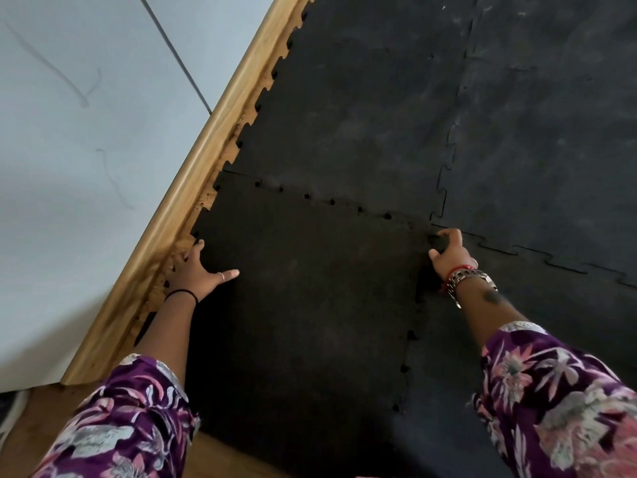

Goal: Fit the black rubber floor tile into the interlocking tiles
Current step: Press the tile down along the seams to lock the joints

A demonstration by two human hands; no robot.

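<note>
A black rubber floor tile with toothed edges lies in front of me, between the wooden skirting and the laid tiles. My left hand grips its left edge near the skirting, thumb spread on top. My right hand pinches its far right corner, where it meets the neighbouring interlocking tiles. The tile's far edge lies over the seam of the tile beyond, with small gaps showing along the teeth. Its right edge also shows open notches.
A wooden skirting board runs diagonally along the white wall on the left. Laid black tiles cover the floor ahead and to the right. Bare wooden floor shows at the near edge.
</note>
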